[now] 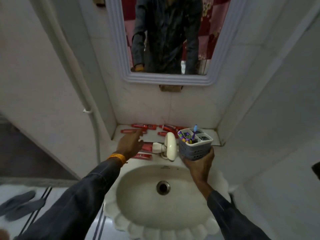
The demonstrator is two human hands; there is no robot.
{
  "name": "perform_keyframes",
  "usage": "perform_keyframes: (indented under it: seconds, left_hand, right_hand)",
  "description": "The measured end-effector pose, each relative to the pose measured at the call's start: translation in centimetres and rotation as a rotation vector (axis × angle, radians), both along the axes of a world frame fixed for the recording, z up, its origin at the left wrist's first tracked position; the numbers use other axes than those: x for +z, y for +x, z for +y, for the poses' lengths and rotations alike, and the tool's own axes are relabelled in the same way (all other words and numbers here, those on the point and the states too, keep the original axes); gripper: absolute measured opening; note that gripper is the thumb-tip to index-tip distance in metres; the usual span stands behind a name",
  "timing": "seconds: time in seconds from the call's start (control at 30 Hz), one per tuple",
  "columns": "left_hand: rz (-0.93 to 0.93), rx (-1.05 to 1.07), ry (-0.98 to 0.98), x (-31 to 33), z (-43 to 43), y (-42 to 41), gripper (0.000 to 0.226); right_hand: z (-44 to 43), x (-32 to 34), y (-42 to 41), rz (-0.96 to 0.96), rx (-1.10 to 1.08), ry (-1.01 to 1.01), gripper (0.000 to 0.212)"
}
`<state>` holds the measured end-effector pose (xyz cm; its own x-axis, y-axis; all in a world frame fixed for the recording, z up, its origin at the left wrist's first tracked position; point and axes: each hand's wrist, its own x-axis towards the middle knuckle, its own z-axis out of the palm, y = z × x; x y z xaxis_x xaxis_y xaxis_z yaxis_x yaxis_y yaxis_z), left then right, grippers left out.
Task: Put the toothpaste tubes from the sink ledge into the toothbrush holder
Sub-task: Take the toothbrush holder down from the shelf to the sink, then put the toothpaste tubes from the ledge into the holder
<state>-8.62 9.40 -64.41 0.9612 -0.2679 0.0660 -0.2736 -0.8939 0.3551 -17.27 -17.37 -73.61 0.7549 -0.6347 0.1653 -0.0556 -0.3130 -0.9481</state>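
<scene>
Several red toothpaste tubes (139, 126) lie scattered on the white sink ledge (215, 135) behind the tap, with more (145, 155) on the sink's back rim. My left hand (130, 144) reaches out over the left tubes with fingers spread, holding nothing. The grey-and-white toothbrush holder (194, 144) is lifted above the sink's right rear corner, gripped from below by my right hand (200, 163). It has several compartments and holds a blue toothbrush (195, 129) and purple items.
A cream tap (170, 147) stands between my hands at the back of the white basin (138, 193). A framed mirror (166, 37) hangs above. Walls close in on both sides. A pipe (91, 118) runs down the left wall; grey slippers (20, 203) lie on the floor.
</scene>
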Motion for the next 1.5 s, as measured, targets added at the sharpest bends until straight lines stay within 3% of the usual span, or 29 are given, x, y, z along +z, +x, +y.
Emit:
perform_keyframes:
  seconds: [0.13, 0.3, 0.5, 0.77, 0.97, 1.13, 1.5]
  left_hand:
    - [0.155, 0.014, 0.137, -3.0, 0.9, -0.6, 0.022]
    - [0.179, 0.003, 0.261, -5.2, 1.1, 0.0, 0.031]
    - [0.184, -0.056, 0.345, -7.7, 0.5, 0.9, 0.025]
    - [0.210, 0.015, 0.199, -6.2, 1.6, 1.1, 0.027]
    - [0.120, 0.073, -0.191, 2.9, 1.7, 5.0, 0.023]
    - [0.056, -0.063, -0.390, 9.2, -3.4, 5.9, 0.020]
    - [0.154, -0.220, -0.106, 4.6, -14.5, 5.3, 0.019]
  right_hand:
    - [0.1, -1.8, -0.2, 0.031, 0.078, 0.045, 0.135]
    - [-0.1, -1.5, -0.9, -0.006, 0.092, 0.114, 0.129]
    - [0.4, -1.1, -0.1, -0.029, 0.064, 0.111, 0.121]
    - [0.7, -1.5, 0.1, -0.004, 0.074, 0.057, 0.122]
    - [0.7, -1.6, 0.0, 0.013, 0.042, 0.077, 0.122]
    - [0.7, -1.6, 0.2, -0.009, 0.031, 0.095, 0.122]
    - [0.2, -2.9, 0.4, -0.004, 0.006, 0.114, 0.127]
